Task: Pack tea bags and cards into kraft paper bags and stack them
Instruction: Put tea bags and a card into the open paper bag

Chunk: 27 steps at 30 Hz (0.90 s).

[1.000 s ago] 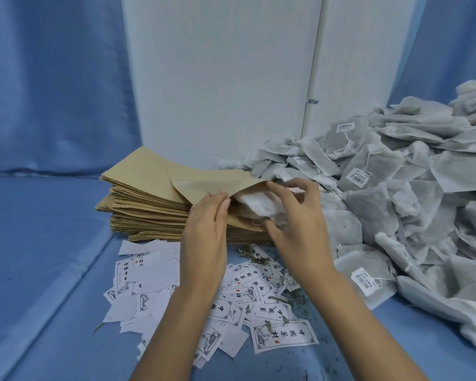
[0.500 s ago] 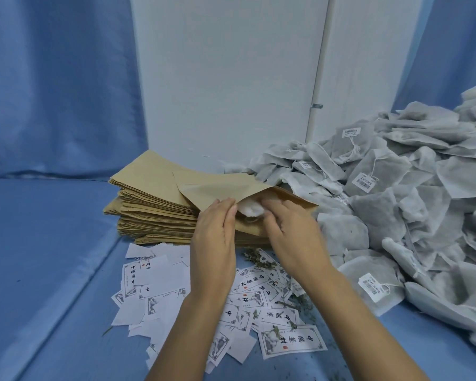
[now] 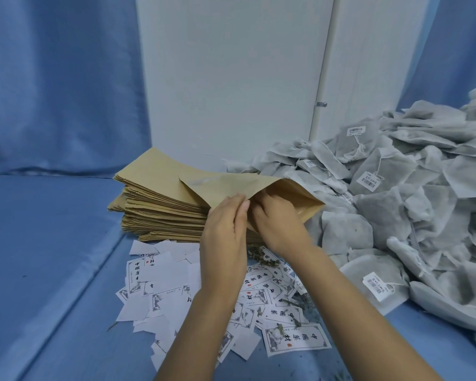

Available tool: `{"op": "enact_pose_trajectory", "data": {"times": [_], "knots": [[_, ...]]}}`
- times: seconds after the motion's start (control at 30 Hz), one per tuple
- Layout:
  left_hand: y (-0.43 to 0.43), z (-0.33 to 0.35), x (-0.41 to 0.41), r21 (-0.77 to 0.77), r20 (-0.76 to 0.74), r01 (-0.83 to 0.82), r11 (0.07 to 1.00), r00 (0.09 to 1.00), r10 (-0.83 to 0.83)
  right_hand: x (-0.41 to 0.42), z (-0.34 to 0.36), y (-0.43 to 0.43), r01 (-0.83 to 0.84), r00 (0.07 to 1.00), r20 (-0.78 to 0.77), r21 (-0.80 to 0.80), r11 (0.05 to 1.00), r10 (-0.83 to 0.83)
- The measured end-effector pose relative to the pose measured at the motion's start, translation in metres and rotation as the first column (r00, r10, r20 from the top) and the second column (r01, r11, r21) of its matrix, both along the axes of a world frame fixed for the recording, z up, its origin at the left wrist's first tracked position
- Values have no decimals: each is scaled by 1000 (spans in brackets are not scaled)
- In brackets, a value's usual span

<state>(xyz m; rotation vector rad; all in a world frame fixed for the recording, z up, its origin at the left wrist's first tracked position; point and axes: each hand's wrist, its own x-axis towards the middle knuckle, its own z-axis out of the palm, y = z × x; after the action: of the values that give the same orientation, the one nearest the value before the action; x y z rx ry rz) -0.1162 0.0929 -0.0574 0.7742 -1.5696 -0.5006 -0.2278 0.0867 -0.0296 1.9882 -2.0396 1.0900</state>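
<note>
Kraft paper bag [image 3: 231, 185]: on top of the stack of flat kraft bags [image 3: 160, 204], mouth gaping toward the right and the camera. Surface: bench [image 3: 52, 257] covered in blue cloth. The stack sits at centre, against a white panel [image 3: 231, 78]. Blue curtain [image 3: 61, 78] hangs behind on the left. Printed cards [image 3: 294, 339] lie scattered in front of the stack, some face up, some blank side up, with loose bits of dried leaf [image 3: 264, 257] among them. A large heap of grey-white tea bags [image 3: 396, 193] with barcode tags fills the right side, touching the stack. Left hand [image 3: 223, 237]: thumb and fingertips pinched on the upper lip of the bag's mouth, lifting it. Right hand [image 3: 278, 224]: fingers pushed into the mouth and hidden by the paper; cannot tell whether they grasp anything inside.
</note>
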Motion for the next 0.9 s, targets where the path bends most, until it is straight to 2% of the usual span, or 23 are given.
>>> {"op": "enact_pose_trajectory", "data": {"times": [0.13,0.23,0.33,0.43,0.5,0.6,0.7,0.8,0.9], "knots": [[0,0,-1,-26,79,-61,998,995,63,-6,-19,20,136,987,128,-370,919,-95],[-2,0,1,-36,105,-134,990,985,137,-12,-34,32,274,931,347,-464,842,-112],[-3,-1,1,36,61,-100,994,993,97,-22,-53,36,379,878,445,-427,821,-174],[-4,-1,1,48,49,-93,994,995,91,-32,-72,33,535,835,293,-229,813,-466],[-4,0,1,48,40,-90,995,995,88,-34,-81,31,590,789,258,-68,805,-557],[-4,1,2,60,21,-75,995,997,74,-37,-88,30,561,795,247,44,826,-554],[-5,2,4,68,8,-70,995,998,70,-36,-91,29,536,809,280,7,844,-517],[-7,2,6,102,-25,-51,993,998,54,-31,-85,30,549,803,386,-181,816,-454],[-10,4,8,137,-35,-37,990,998,43,-30,-75,34,486,848,451,-452,748,-278]]}}
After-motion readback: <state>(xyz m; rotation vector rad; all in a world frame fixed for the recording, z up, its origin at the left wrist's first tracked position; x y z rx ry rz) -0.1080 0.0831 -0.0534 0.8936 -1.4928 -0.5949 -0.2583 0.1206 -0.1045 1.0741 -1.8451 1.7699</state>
